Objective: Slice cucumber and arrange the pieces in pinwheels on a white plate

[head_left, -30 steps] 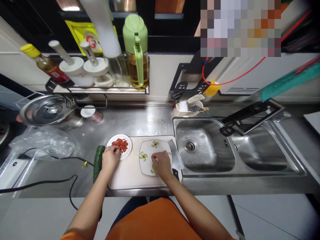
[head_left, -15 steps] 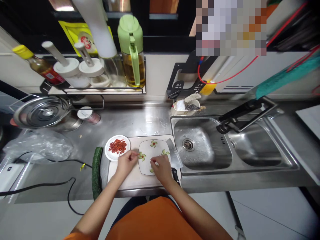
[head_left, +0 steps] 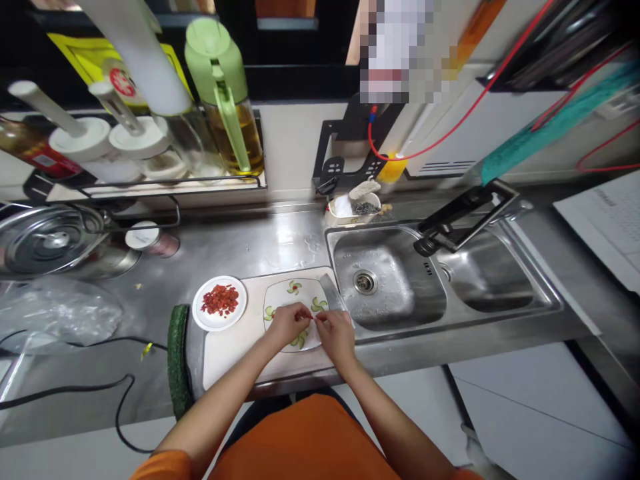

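My left hand (head_left: 289, 325) and my right hand (head_left: 337, 337) meet above a white square plate (head_left: 306, 293), fingertips nearly touching. Both are closed in a pinch. A tiny red piece (head_left: 313, 318) shows at my left fingertips; whatever my right fingers pinch is too small to make out. Green cucumber slices (head_left: 294, 287) lie on the plate in pinwheel groups, some with red centres. To the left, a round white plate (head_left: 198, 305) bears chopped red pieces (head_left: 220, 300). Both plates rest on a pale cutting board (head_left: 230, 357). A knife blade (head_left: 339, 293) lies beside the square plate, its handle hidden.
A whole cucumber (head_left: 179, 353) lies left of the board. The double sink (head_left: 390, 280) adjoins it on the right. Farther left are a plastic bag (head_left: 65, 310), a black cable (head_left: 75, 387) and a lidded jar (head_left: 153, 239). An oil bottle (head_left: 225, 100) stands on the rack.
My left hand has moved right from the plate's left edge to my right hand. My right hand has shifted slightly right, over the knife handle. The camera view has turned to the right.
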Available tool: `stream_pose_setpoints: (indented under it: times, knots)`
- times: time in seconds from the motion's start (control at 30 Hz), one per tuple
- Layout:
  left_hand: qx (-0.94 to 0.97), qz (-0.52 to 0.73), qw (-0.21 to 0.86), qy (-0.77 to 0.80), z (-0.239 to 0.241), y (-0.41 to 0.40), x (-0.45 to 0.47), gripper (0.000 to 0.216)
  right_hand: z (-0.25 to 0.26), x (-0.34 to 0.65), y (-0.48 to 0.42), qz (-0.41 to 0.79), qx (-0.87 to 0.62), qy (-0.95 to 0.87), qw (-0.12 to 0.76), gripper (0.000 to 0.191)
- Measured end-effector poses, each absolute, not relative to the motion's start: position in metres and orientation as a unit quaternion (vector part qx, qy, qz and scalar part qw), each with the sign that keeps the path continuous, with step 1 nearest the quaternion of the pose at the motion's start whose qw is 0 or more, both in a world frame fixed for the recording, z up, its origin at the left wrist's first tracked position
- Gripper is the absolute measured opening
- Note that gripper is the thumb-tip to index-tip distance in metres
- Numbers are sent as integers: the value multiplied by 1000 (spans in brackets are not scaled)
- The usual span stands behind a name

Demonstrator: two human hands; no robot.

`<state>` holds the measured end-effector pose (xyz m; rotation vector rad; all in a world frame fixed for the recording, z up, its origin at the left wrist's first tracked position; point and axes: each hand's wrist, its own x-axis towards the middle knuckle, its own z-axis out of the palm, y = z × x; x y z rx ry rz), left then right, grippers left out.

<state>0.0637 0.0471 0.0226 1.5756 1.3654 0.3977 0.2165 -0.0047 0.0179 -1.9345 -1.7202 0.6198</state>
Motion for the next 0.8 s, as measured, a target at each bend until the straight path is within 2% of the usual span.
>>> stream_pose_setpoints:
  times: [0.8]
  knots:
    - [658,137,500,546,1,74,88,15,13,224,11,241,-757,-575,197,11]
